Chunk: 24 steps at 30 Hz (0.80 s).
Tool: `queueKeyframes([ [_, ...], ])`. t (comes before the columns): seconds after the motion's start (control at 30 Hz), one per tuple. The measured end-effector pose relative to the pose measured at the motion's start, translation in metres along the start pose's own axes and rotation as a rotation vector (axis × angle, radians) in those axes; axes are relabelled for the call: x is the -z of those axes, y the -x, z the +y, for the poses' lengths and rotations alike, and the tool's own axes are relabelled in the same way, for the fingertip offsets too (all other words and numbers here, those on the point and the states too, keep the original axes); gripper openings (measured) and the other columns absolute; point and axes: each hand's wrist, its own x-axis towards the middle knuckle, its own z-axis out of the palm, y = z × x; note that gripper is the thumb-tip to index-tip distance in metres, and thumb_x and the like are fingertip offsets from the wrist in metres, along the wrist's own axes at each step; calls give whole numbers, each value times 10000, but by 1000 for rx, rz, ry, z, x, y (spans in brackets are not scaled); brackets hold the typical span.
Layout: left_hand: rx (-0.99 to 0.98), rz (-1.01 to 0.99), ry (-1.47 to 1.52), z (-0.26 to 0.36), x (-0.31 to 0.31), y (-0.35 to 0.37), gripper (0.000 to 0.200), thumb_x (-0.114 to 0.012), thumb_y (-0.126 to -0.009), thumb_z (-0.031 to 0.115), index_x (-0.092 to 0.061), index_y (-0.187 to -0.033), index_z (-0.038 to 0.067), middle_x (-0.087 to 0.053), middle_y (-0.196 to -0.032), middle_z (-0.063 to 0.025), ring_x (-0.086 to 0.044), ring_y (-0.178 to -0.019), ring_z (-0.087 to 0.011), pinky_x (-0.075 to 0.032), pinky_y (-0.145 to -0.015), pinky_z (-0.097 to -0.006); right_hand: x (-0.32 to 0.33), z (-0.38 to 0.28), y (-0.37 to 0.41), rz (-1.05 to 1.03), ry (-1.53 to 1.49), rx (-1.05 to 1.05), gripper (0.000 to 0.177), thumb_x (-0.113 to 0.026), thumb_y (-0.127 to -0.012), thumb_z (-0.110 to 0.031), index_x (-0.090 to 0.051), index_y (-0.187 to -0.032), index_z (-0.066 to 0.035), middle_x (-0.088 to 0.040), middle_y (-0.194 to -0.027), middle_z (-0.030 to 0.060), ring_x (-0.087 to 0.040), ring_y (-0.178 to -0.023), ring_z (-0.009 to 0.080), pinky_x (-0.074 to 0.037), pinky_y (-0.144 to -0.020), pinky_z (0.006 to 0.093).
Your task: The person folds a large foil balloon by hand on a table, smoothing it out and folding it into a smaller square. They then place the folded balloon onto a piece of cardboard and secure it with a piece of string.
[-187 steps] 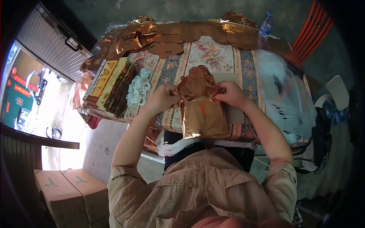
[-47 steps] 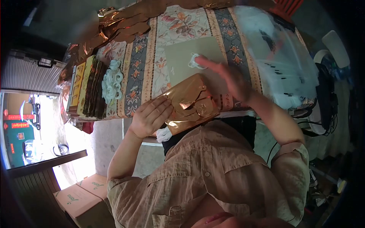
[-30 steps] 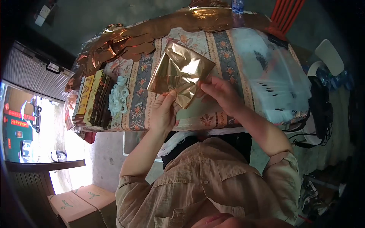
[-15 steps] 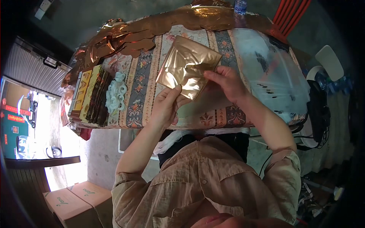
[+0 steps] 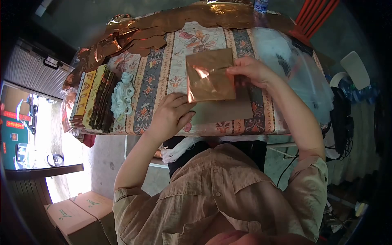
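Observation:
A square gold foil packet (image 5: 210, 75), shiny and slightly creased, is held low over the tablecloth in front of me. My right hand (image 5: 252, 71) pinches its right edge between thumb and fingers. At the packet's lower left corner is my left hand (image 5: 173, 112), fingertips right at the edge and thumb spread away from them. Partly covered by the packet, a flat grey-brown sheet (image 5: 228, 112) lies near the table's front edge.
White plastic rings (image 5: 122, 96) lie left, beside patterned folded stacks (image 5: 98, 98). Copper-coloured foil pieces (image 5: 147, 38) run along the back. Clear plastic sheets (image 5: 292, 90) cover the right side; a bottle (image 5: 260, 5) stands behind. Cartons (image 5: 79, 210) sit on the floor.
The gold foil packet has turned from a tilted diamond to nearly square with the table. My left hand has loosened from its lower corner, while my right hand keeps its pinch.

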Motion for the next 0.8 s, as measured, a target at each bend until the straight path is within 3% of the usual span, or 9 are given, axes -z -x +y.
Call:
queueKeyframes([
  [0.03,6,0,21,-1,1,0,269,-702,-751,146,-670,-995,36,-627,-1077,-97,-543,-1053,-278,-445,-898,-393,3,8,-4,2,11,-38,204,-656,-852,-266,-600,-800,-77,-636,-701,8,-597,-567,86,-399,-451,199],
  [0.23,24,-8,88,0,5,-3,280,-723,-736,169,-679,-982,43,-625,-1094,-100,-546,-1066,-280,-446,-904,-387,13,9,5,52,170,-283,150,-628,-851,-200,-598,-788,-67,-649,-707,26,-591,-530,91,-391,-425,195],
  [0.6,50,25,228,-6,-3,-40,311,-744,-716,183,-659,-980,42,-612,-1048,-122,-546,-1046,-302,-450,-889,-392,12,16,10,75,209,-300,164,-628,-844,-185,-609,-773,-39,-646,-660,49,-601,-510,88,-372,-382,189],
  [0.67,-77,-5,181,-3,-7,-56,346,-737,-724,214,-641,-1016,55,-573,-1125,-117,-525,-1077,-305,-436,-912,-401,10,15,12,83,226,-299,163,-627,-843,-184,-614,-783,-33,-646,-661,50,-603,-509,93,-379,-386,195],
  [0.8,-129,-73,120,-9,-18,-70,402,-739,-718,278,-627,-1046,74,-525,-1198,-111,-496,-1120,-305,-413,-948,-411,7,16,13,120,268,-279,178,-621,-836,-185,-617,-772,-19,-650,-665,59,-607,-505,112,-382,-393,215],
])
